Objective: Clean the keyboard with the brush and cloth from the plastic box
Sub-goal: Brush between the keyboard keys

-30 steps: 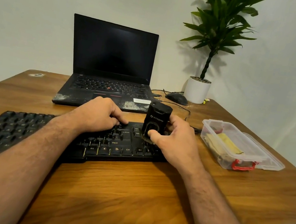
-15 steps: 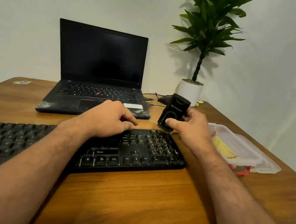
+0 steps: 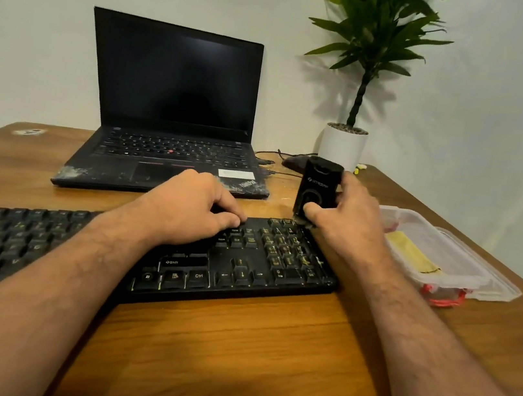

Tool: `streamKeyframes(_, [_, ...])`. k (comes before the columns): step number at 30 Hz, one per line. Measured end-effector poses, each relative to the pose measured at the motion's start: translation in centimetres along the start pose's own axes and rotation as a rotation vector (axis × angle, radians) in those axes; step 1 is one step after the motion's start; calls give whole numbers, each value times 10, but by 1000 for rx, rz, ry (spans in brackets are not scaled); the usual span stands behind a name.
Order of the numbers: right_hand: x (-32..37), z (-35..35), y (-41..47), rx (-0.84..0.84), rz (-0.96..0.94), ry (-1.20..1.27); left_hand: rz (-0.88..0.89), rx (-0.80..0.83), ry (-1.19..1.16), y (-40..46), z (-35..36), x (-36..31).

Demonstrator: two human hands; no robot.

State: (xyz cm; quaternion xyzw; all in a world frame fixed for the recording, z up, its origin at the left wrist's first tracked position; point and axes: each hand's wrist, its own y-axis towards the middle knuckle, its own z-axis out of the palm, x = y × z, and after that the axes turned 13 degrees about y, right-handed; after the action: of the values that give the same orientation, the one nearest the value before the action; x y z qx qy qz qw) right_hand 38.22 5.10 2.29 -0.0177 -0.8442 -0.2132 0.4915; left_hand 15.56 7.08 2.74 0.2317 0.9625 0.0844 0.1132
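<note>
1. Black keyboard (image 3: 237, 262) lies flat on the wooden table (image 3: 228, 362), in front of the laptop (image 3: 167, 136); left end runs out of view.
2. Right hand (image 3: 348, 217) grips the black brush (image 3: 318, 186) upright, thumb on its front face, fingers wrapped behind; bristle end sits at the numpad's far right corner, contact looks likely but bristles are mostly hidden.
3. Left hand (image 3: 190, 207) rests on the keys mid-right, fingers curled down onto them, holding nothing, probably steadying the board.
4. Plastic box (image 3: 467, 262) sits open just right of the keyboard, yellow cloth (image 3: 414, 258) still inside, so the wiping step looks undone.
5. Risks: brush at the board's edge may flick dust onto the table or toward the box; hard strokes could shift the keyboard if the left hand lifts.
6. Potted plant (image 3: 346, 142) and mouse (image 3: 294, 162) stand at the back.
</note>
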Motion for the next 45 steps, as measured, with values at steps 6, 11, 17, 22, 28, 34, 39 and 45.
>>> streamKeyframes(6, [11,12,-12,212,-31,120,-11,-7,27,3,2,-2])
streamKeyframes(11, [9,12,-9,17,16,44,-21,15,17,1,0,-2])
streamKeyframes(17, [7,14,-8,-94,32,-66,-23,25,11,0,-1,-3])
streamKeyframes(22, [11,11,-17,90,15,80,-35,26,18,0,-1,-4])
streamKeyframes(28, [10,1,-23,181,-3,27,-38,19,10,-2,-2,-4])
streamKeyframes(34, [6,-3,-21,128,22,0,-32,28,8,-1,-1,-4])
streamKeyframes(39, [14,14,-24,219,-74,66,-36,4,17,0,1,-3])
streamKeyframes(45, [8,5,-19,194,-48,12,-29,-5,-2,2,2,-2])
